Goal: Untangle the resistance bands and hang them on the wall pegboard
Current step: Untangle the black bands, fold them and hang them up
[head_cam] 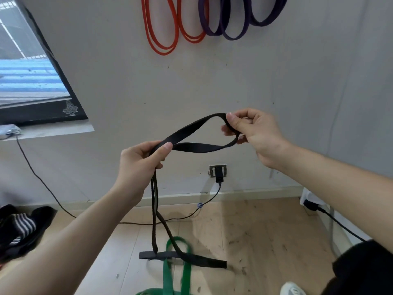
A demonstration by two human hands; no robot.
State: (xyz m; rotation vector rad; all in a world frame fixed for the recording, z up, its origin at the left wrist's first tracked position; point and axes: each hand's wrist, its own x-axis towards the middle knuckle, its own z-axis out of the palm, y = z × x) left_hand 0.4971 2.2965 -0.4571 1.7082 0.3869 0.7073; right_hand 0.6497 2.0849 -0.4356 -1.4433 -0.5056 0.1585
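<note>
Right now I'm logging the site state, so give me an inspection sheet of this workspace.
Surface: wooden floor, scuffed and speckled.
Job's things: black band held up, its lower end trailing on the floor across the green band; orange bands and purple bands already hang on the wall.
Clutter: dark striped clothing at left.
Hands: left hand and right hand each pinch the black band.
Cables: black cable from wall socket; another at right.
Surroundings: window, grey wall.
</note>
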